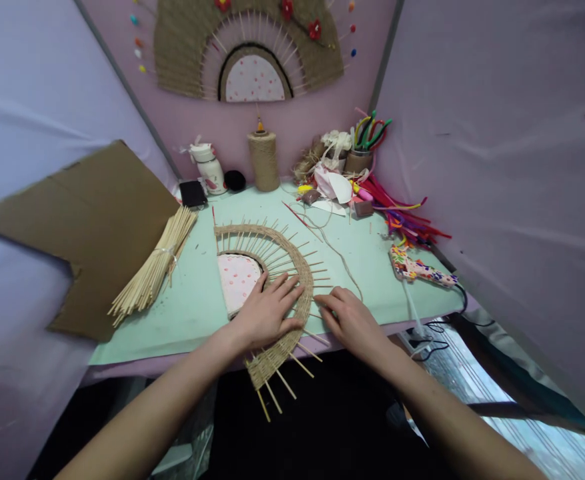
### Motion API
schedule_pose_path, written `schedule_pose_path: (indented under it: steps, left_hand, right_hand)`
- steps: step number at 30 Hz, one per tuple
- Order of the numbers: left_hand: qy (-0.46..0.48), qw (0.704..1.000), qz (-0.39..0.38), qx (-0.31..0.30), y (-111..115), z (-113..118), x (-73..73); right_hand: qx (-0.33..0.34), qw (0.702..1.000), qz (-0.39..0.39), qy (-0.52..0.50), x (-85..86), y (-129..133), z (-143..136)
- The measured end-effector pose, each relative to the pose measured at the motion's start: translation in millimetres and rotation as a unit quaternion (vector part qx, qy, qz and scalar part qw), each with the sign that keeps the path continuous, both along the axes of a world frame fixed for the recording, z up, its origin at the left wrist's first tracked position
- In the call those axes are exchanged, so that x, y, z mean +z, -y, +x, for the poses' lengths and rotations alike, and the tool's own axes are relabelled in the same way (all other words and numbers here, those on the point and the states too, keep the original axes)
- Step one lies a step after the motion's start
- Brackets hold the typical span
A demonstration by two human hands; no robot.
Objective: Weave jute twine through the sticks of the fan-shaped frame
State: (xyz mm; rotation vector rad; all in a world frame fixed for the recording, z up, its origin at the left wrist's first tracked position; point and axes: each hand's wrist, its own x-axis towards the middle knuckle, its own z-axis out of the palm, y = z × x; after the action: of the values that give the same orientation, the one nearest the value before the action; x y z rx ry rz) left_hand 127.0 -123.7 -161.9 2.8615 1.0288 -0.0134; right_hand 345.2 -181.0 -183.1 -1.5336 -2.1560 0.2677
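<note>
Fingers of the left hand (pixel 267 310) lie spread flat on the woven fan (pixel 292 267); right hand's (pixel 349 320) pinch its rim.

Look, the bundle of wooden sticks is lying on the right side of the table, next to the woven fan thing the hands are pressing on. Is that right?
Not quite. The head view shows the bundle of wooden sticks lying on the left side of the table, partly on the cardboard. The rest holds: the left hand and right hand do press on the woven fan piece.
</note>
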Motion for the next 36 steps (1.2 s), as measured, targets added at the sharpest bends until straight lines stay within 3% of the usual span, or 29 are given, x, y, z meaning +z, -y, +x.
schedule_pose_path:
  steps: [6, 9, 15, 19, 25, 29, 36]
  left_hand:
    - [0.023, 0.988, 0.037, 0.151, -8, 36, -7.3]
    - [0.038, 0.982, 0.043, 0.18, -12, 45, -4.9]
    - [0.089, 0.988, 0.035, 0.123, -33, 44, 3.9]
    - [0.079, 0.995, -0.004, 0.058, -47, 46, -0.8]
    - [0.075, 0.995, 0.005, 0.065, -47, 48, -7.8]
    - [0.072, 0.996, 0.012, 0.059, -48, 48, -9.4]
    - [0.069, 0.996, 0.006, 0.054, -53, 49, -14.1]
  right_hand:
    - [-0.017, 0.999, -0.003, 0.052, 5.9, -35, 12]
    - [-0.018, 0.999, -0.001, 0.051, 7.0, -48, 22]
    - [-0.014, 0.999, -0.006, 0.037, 3.3, -50, 30]
    - [-0.016, 0.999, -0.004, 0.046, 5.6, -47, 27]
    - [-0.008, 0.999, 0.023, 0.044, 1.1, -36, 22]
    - [-0.038, 0.998, 0.033, 0.033, -4.3, -28, 21]
    - [-0.045, 0.998, 0.033, 0.025, -1.2, -31, 34]
